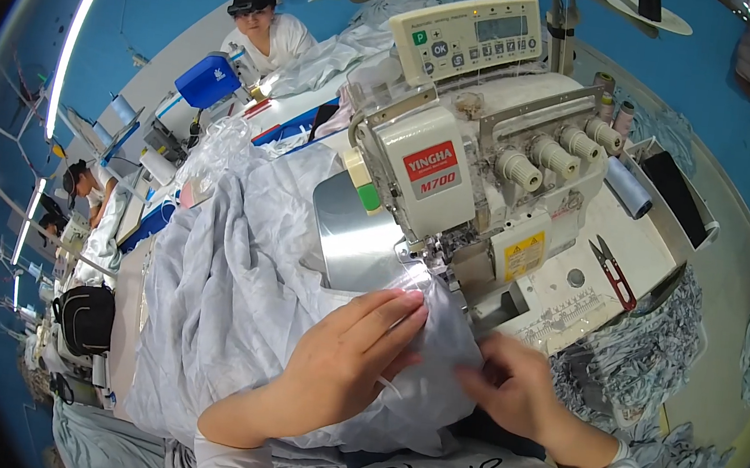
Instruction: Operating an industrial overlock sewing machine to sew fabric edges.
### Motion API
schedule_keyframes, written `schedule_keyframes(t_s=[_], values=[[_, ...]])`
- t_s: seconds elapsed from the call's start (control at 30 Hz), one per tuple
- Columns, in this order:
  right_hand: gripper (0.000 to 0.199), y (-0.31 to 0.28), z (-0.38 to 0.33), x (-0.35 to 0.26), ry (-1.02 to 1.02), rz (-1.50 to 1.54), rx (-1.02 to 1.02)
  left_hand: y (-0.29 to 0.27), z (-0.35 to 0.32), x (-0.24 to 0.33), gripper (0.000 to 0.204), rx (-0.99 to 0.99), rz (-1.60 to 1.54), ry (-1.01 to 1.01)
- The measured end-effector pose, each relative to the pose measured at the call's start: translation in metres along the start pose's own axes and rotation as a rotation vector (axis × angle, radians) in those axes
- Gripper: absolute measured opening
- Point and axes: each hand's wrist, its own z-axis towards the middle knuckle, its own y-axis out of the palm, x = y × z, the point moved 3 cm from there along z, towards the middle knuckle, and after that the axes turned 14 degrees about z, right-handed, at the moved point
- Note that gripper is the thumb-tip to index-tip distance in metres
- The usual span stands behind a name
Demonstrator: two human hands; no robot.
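Observation:
A light grey fabric (234, 274) lies bunched over the table left of the overlock sewing machine (428, 162) and runs up to its lit needle area. My left hand (349, 355) is closed on the fabric, fingers together and pressed onto it, fingertips just in front of the presser foot. A short pale strip sticks out beneath that hand. At the fabric's right edge is my right hand (518, 391), its fingers curled and its thumb blurred over the cloth. It appears closed on this edge; its fingertips are partly hidden.
Red-handled thread snips (615, 276) lie on the machine bed at the right. A thread cone (628, 188) lies beside a tray with a black item. Cut fabric scraps (646, 354) are heaped at right. A co-worker (271, 27) sits across the table; others work at far left.

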Motion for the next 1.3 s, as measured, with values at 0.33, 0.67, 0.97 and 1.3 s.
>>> schedule_keyframes(t_s=[0.33,0.67,0.97,1.3], values=[[0.036,-0.011,0.02,-0.06,-0.62,-0.745,0.598,0.009,0.001,-0.005,0.05,0.017,0.066,-0.021],[0.024,0.001,0.015,-0.007,0.051,0.686,0.182,0.012,0.009,-0.005,0.051,0.028,0.077,0.018],[0.016,-0.004,0.015,0.001,-0.068,0.776,0.207,0.012,0.01,-0.002,0.051,0.02,0.072,0.0],[0.017,-0.007,0.015,-0.003,-0.101,0.82,0.214,0.013,0.01,0.0,0.049,0.041,0.097,-0.029]])
